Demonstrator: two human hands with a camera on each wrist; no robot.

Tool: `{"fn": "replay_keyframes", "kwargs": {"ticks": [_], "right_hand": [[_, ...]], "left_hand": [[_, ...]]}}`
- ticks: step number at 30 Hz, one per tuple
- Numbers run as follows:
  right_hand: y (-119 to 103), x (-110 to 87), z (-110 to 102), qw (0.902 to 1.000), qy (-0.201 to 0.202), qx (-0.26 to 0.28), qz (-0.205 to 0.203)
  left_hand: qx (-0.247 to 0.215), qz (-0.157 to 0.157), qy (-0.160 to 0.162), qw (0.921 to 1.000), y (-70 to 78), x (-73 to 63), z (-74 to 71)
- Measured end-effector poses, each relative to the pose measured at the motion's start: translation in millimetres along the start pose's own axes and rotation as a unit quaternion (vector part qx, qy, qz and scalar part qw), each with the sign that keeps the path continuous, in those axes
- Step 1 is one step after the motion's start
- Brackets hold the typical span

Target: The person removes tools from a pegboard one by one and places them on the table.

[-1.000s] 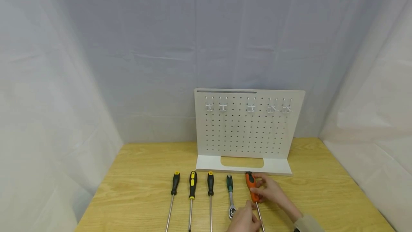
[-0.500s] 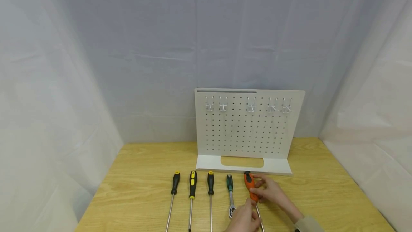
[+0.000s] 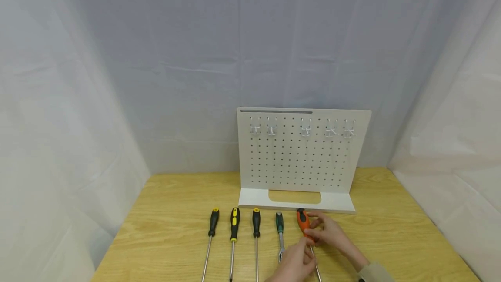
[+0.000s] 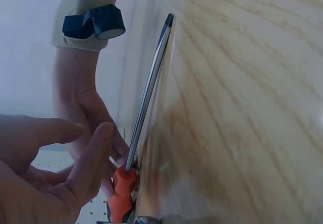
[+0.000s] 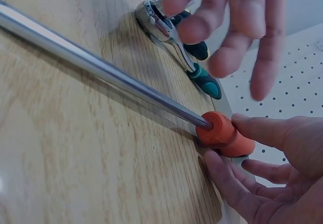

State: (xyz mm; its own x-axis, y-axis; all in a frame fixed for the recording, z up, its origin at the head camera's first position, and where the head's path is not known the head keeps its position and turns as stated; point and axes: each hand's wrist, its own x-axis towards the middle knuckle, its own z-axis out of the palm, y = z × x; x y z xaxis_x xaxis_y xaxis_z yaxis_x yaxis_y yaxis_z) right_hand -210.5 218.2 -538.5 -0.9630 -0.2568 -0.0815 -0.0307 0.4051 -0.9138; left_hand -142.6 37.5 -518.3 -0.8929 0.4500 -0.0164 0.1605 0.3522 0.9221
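Note:
An orange-and-black screwdriver lies at the right end of a row of tools, its handle close to the pegboard's base. My right hand pinches that handle between thumb and fingers; in the right wrist view the thumb is on one side and fingertips on the other. My left hand hovers beside the shaft, its fingers loosely bent and apart from the tool. Just left is a ratchet wrench with a green-and-black handle, its head partly covered by my left hand in the head view.
Three black-and-yellow screwdrivers, left, middle and right, lie side by side on the wooden table. Behind them stands a white pegboard with several clear hooks along its top. White sheeting surrounds the table.
The orange screwdriver's handle has shifted slightly left in my right hand's grip. My left hand has moved a little up, from the shaft toward the handle's lower end.

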Motion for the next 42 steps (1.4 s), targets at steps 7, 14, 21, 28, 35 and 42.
{"fn": "replay_keyframes", "kwargs": {"ticks": [7, 14, 21, 28, 35, 42], "right_hand": [[3, 1.1, -1, 0.9996, 0.006, -0.022, -0.014], [5, 1.1, -2, 0.9999, 0.002, -0.010, -0.004], [4, -2.0, -3, 0.9999, 0.003, 0.010, 0.003], [5, -3.6, -4, 1.0000, 0.001, 0.006, -0.003], [4, -3.2, -4, 1.0000, -0.004, -0.001, 0.005], [3, -3.0, -3, 1.0000, 0.008, -0.005, 0.003]], "left_hand": [[-0.038, 0.030, 0.018, 0.9986, 3.7, 1.4, -11.0], [-0.022, 0.058, 0.044, 0.9971, 2.2, 4.7, -32.6], [-0.028, 0.082, 0.086, 0.9925, -8.4, 6.2, -59.8], [0.015, 0.070, 0.131, 0.9888, -22.7, 2.5, -92.7], [0.047, 0.071, 0.169, 0.9820, -37.2, -7.4, -129.0], [0.068, 0.083, 0.227, 0.9679, -47.2, -19.1, -155.9]]}}
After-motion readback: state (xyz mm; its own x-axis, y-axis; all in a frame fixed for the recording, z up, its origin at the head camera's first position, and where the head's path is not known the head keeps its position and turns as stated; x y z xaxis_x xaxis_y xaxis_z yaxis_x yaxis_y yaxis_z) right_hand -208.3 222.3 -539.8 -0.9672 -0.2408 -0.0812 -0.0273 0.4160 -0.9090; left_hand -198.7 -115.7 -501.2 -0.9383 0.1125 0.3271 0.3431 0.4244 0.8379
